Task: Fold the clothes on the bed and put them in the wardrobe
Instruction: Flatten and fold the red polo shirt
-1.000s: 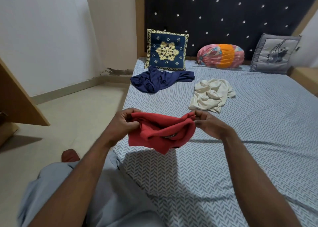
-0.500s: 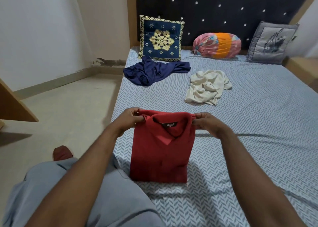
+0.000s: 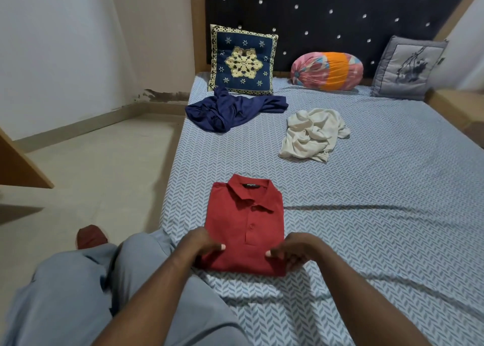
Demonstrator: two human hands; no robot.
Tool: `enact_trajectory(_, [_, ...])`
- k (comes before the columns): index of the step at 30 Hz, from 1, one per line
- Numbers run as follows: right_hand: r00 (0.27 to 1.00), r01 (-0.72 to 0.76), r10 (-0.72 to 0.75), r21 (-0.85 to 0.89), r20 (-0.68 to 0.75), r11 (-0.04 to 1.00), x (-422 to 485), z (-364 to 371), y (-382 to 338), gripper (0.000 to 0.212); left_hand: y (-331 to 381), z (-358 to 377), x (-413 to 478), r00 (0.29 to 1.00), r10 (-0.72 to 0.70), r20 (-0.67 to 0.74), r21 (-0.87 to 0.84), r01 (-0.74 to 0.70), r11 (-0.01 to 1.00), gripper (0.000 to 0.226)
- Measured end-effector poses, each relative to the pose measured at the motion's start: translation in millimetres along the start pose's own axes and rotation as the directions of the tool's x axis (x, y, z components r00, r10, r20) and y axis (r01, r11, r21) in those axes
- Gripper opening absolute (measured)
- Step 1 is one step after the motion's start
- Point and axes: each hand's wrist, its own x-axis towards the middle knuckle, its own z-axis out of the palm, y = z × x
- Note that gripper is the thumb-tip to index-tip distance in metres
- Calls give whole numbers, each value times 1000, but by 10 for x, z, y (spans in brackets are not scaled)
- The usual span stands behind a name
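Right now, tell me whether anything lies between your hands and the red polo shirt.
Nothing visible does. The left hand and right hand hold the folded red polo shirt by its near corners; the navy garment and cream garment lie farther up the bed, apart.

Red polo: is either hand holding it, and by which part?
Yes. The left hand and right hand each pinch the folded red polo at a near bottom corner, thumb on top; it lies flat on the bed.
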Motion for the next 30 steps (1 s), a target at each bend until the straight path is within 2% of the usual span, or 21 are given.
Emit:
enact_trajectory(2, [999, 21, -21, 0, -28, 1000, -34, 80, 3, 41, -43, 58, -41, 1000, 7, 18, 69, -8, 998, 63])
enact_trajectory(5, [997, 12, -13, 17, 76, 1000, -75, 50, 43, 31, -86, 59, -52, 993, 21, 120, 60, -28, 998, 29])
enact_trajectory(7, [993, -15, 18, -30, 116, 999, -104, 5, 39, 30, -91, 39, -74, 989, 1, 149, 84, -14, 996, 26])
enact_trajectory(8, [994, -32, 39, -71, 105, 997, -107, -17, 7, 33, -93, 21, -80, 992, -11, 127, 107, -3, 994, 32])
enact_trajectory(10, [999, -52, 51, -117, -5, 992, -76, -93, -64, 44, -82, 0, -71, 999, -35, -37, 143, 40, 989, 54])
enact_trajectory(12, [968, 9, -24, -61, -249, 998, 47, -188, -115, 56, -29, -35, -47, 972, -11, -233, 103, 36, 994, 69])
enact_trajectory(14, [863, 126, -104, 10, -494, 992, 258, -268, -156, 66, 83, -71, 23, 944, 36, -328, -37, -51, 998, 62])
enact_trajectory(15, [816, 164, -115, 36, -566, 986, 335, -284, -213, 67, 156, -97, 61, 934, 65, -350, -104, -108, 989, 51])
enact_trajectory(17, [770, 206, -126, 56, -626, 977, 352, -276, -418, 57, 328, -160, 170, 917, 94, -387, -226, -193, 955, 30])
enact_trajectory(19, [744, 209, -135, 36, -655, 977, 329, -242, -624, 56, 521, -207, 283, 905, 112, -410, -296, -248, 922, 26])
enact_trajectory(23, [749, 102, -47, 44, -661, 994, 454, -168, -867, 65, 867, -246, 508, 916, 128, -381, -417, -294, 860, 39])
enact_trajectory(25, [747, 74, -26, 44, -665, 996, 497, -139, -931, 59, 926, -225, 653, 942, 141, -305, -469, -277, 839, 32])
enact_trajectory(28, [732, 70, -37, 21, -681, 997, 540, -141, -946, 52, 857, -166, 836, 975, 117, -186, -548, -202, 811, 23])
enact_trajectory(30, [709, 99, -66, 6, -702, 995, 573, -148, -941, 44, 757, -150, 898, 989, 61, -134, -685, -137, 716, 27])
